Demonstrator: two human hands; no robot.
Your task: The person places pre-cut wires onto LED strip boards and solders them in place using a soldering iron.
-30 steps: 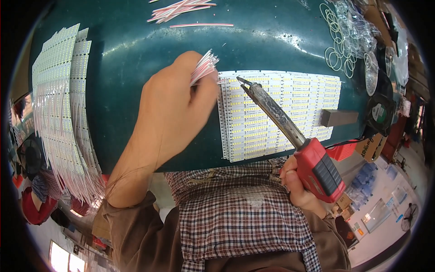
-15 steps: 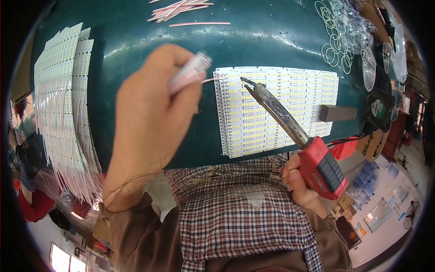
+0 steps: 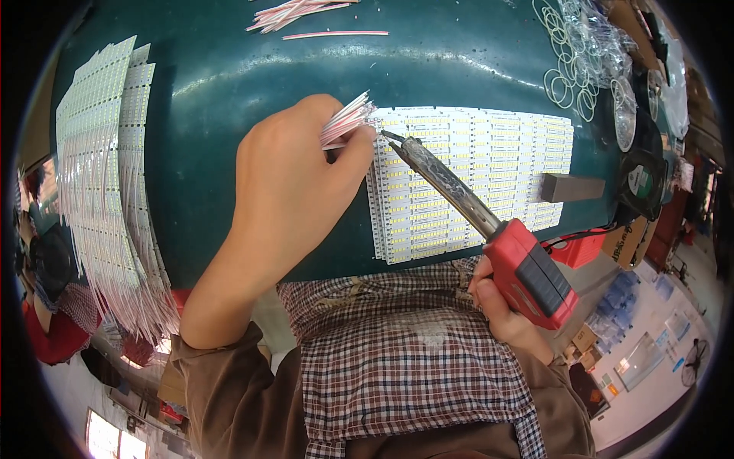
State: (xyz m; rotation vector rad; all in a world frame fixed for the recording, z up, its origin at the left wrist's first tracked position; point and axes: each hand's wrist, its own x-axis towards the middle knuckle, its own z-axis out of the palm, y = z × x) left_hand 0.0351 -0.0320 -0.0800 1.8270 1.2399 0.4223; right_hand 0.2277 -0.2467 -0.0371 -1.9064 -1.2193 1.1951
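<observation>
My left hand (image 3: 294,172) is closed round a bundle of short red-and-white wires (image 3: 349,122). Their ends point to the upper right, by the top left corner of a stack of white LED circuit boards (image 3: 474,180) dotted with yellow chips. In my right hand (image 3: 497,302) is a red and black soldering gun (image 3: 534,277), gripped by its handle. Its long metal barrel slants up and left over the boards, and the dark tip (image 3: 391,138) is close to my left fingertips at that corner. Whether the tip touches a wire or the board, I cannot tell.
On the left, finished-looking board sheets (image 3: 103,153) with wires trailing hang over the table edge. A grey metal bar (image 3: 572,188) rests on the stack's right end, near a black fan (image 3: 641,186). Loose wires (image 3: 302,14) lie at the back; rubber bands (image 3: 566,76) lie far right.
My left hand has moved right with the wire bundle, up to the boards' corner. The soldering gun has shifted left, bringing its tip to the same corner.
</observation>
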